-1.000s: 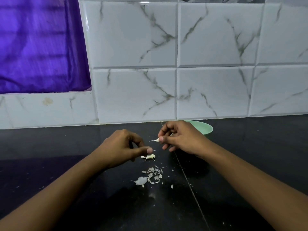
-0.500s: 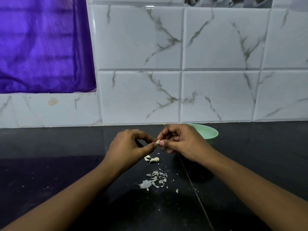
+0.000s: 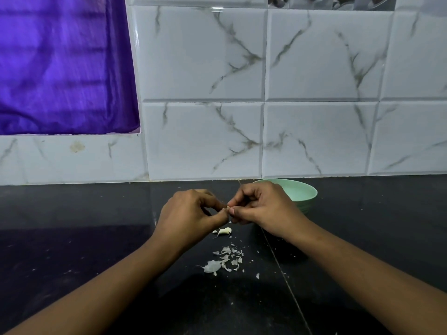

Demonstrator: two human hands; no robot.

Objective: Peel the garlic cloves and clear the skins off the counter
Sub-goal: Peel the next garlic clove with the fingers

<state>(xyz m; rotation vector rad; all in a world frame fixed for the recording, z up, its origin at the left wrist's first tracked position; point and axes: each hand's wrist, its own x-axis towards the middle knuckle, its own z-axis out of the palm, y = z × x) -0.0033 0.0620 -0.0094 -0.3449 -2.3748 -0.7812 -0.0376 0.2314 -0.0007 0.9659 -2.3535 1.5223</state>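
Above the black counter (image 3: 72, 250), my left hand (image 3: 191, 213) and my right hand (image 3: 261, 206) meet fingertip to fingertip. Both pinch one small garlic clove (image 3: 227, 208), of which only a pale tip shows between the fingers. Just below the hands another garlic clove (image 3: 223, 231) lies on the counter with loose skin on it. Nearer to me a small heap of white garlic skins (image 3: 223, 259) is scattered on the black surface, with a few stray flakes (image 3: 257, 276) to its right.
A pale green bowl (image 3: 302, 192) stands behind my right hand, close to the tiled wall (image 3: 266, 93). A purple cloth (image 3: 60, 64) hangs at the upper left. A seam in the counter (image 3: 285, 274) runs from the wall toward me.
My left hand rose from near the counter to the clove held in my right hand, and both now pinch it together. The clove and skins on the counter lie as before.
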